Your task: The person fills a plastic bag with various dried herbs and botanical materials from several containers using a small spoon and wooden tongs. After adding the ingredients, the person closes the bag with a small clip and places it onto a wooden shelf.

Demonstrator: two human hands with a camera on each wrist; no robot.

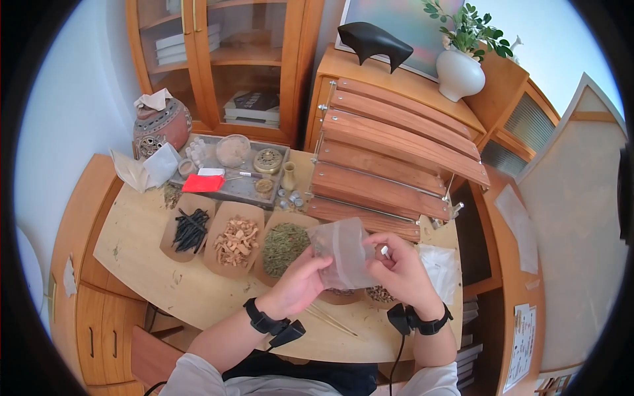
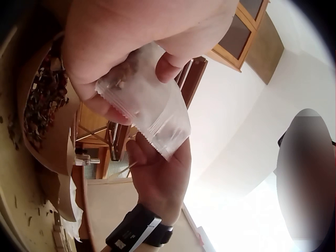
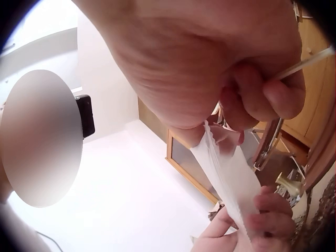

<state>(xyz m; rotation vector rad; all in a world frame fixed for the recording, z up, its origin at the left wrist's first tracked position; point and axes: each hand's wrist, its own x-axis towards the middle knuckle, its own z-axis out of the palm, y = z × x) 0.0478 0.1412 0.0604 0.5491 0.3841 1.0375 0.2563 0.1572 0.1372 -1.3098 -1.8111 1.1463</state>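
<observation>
1. Left hand (image 1: pixel 300 284): thumb and fingers clamped on flat translucent white packet (image 1: pixel 347 254).
2. Right hand (image 1: pixel 404 272): pinches packet's opposite edge; curled fingers also hold thin pale stick (image 3: pixel 307 65).
3. Left of grip: brown paper tray of green dried herb (image 1: pixel 284 249).
4. Beyond grip: reddish slatted wooden rack (image 1: pixel 383 155).

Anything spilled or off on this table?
Minor spill: dried bits lie loose on the table by the grey tray, and more crumbs sit outside the paper trays. Odd because other dried stuff sits in trays. No obvious tear in the pouch held by the left hand and right hand.
</observation>
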